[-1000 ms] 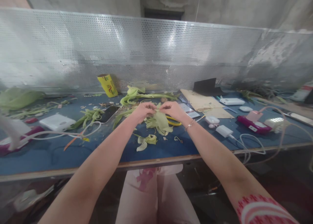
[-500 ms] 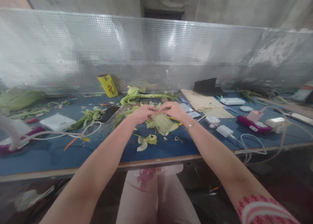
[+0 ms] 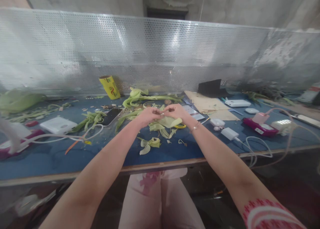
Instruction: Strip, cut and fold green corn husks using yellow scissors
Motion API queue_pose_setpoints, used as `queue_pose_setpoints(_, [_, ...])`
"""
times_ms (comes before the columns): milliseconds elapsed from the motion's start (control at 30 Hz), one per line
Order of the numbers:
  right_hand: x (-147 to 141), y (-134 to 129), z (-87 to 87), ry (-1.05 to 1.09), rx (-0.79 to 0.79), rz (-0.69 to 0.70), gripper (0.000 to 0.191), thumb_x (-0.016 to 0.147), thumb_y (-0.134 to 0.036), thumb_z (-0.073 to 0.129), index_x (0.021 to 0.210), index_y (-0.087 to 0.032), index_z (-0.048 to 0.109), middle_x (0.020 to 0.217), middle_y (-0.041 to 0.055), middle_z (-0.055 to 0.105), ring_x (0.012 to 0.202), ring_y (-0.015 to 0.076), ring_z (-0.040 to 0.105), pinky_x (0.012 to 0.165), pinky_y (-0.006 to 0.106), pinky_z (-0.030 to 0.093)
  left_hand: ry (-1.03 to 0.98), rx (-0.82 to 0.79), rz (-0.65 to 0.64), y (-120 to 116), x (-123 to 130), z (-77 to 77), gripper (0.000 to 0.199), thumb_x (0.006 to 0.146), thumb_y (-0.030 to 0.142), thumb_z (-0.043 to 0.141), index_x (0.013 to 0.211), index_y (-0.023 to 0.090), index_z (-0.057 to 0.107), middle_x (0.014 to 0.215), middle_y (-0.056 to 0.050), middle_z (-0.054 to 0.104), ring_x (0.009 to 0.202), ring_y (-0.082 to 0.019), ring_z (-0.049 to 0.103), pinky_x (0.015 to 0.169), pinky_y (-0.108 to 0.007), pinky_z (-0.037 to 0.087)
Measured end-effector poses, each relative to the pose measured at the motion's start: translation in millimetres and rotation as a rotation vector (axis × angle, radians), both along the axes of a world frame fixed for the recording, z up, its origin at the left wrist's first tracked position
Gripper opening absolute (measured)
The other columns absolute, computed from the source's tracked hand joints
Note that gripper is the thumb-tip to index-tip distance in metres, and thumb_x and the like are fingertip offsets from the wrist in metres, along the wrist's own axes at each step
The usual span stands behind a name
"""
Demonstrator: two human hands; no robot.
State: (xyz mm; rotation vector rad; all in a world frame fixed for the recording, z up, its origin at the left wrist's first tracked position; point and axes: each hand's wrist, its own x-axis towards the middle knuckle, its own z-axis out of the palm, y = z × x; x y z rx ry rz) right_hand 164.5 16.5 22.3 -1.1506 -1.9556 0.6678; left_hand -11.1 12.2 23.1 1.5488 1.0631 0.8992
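Observation:
Over the middle of the blue table, my left hand (image 3: pixel 149 116) and my right hand (image 3: pixel 177 112) meet almost fingertip to fingertip. Both are closed in a pinch on a pale green corn husk (image 3: pixel 170 122), whose broad part spreads below my right fingers. What exactly lies between the fingertips is small and partly hidden. Under them is a pile of loose husk strips (image 3: pixel 160 129). Closer to the table's front edge lies a curled husk scrap (image 3: pixel 150 144), with small bits beside it.
Long green leaves (image 3: pixel 137 97) lie behind my hands, near a yellow tube (image 3: pixel 110 87). To the left are a black phone (image 3: pixel 112 116), a white box (image 3: pixel 58 125) and cables. Cardboard (image 3: pixel 207 102), a white charger (image 3: pixel 230 133) and a purple power strip (image 3: pixel 260 126) sit to the right.
The broad husk that hung down under my fingers has swung up and now points to the right, uncovering strips below. My fingers have shifted slightly; both hands stay in the same place.

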Motion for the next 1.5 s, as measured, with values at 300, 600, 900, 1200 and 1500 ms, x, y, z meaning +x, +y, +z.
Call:
queue_pose_setpoints(300, [4.4, -5.0, 3.6, 0.039, -0.008, 0.126, 0.012, 0.064, -0.02, 0.066, 0.073, -0.016, 0.073, 0.075, 0.0041, 0.069, 0.068, 0.0142, 0.059, 0.064, 0.026, 0.045, -0.034, -0.182, -0.006, 0.9, -1.0, 0.7, 0.028, 0.043, 0.024, 0.083, 0.067, 0.013, 0.07, 0.054, -0.002, 0.059, 0.05, -0.01, 0.052, 0.055, -0.026, 0.047])
queue_pose_setpoints(600, [6.4, -4.2, 1.4, -0.011, 0.013, 0.259, 0.018, 0.068, -0.022, 0.064, 0.084, -0.015, 0.069, 0.078, 0.0025, 0.065, 0.068, 0.0112, 0.055, 0.066, 0.025, 0.043, 0.013, -0.205, -0.035, -0.6, -1.0, 2.1, 0.025, 0.042, 0.019, 0.081, 0.064, 0.013, 0.07, 0.053, 0.0, 0.057, 0.05, -0.008, 0.05, 0.053, -0.023, 0.042])
queue_pose_setpoints(900, [7.2, -5.6, 3.2, -0.056, -0.025, 0.159, 0.024, 0.075, -0.033, 0.058, 0.085, -0.013, 0.068, 0.062, -0.0012, 0.056, 0.054, 0.0079, 0.043, 0.052, 0.022, 0.033, 0.075, -0.114, -0.018, 3.9, -4.3, -0.8, 0.031, 0.044, 0.024, 0.083, 0.071, 0.014, 0.071, 0.062, -0.002, 0.062, 0.055, -0.009, 0.054, 0.054, -0.023, 0.042])
queue_pose_setpoints(1200, [6.5, 1.2, 0.3, -0.017, -0.092, 0.142, 0.03, 0.077, -0.037, 0.054, 0.085, -0.012, 0.069, 0.08, 0.0038, 0.067, 0.069, 0.0133, 0.056, 0.065, 0.024, 0.041, -0.053, -0.251, -0.089, -2.1, 0.1, 1.8, 0.029, 0.05, 0.03, 0.082, 0.067, 0.012, 0.069, 0.063, -0.003, 0.064, 0.055, -0.008, 0.057, 0.054, -0.019, 0.047])
queue_pose_setpoints(1500, [9.7, -2.0, 2.0, -0.023, 0.016, 0.297, 0.025, 0.082, -0.029, 0.049, 0.09, -0.015, 0.068, 0.101, 0.0048, 0.067, 0.094, 0.0157, 0.059, 0.088, 0.028, 0.04, -0.171, -0.391, -0.13, -5.9, 1.4, 2.1, 0.021, 0.053, 0.016, 0.08, 0.068, 0.013, 0.068, 0.06, -0.004, 0.064, 0.055, -0.011, 0.059, 0.056, -0.023, 0.051])
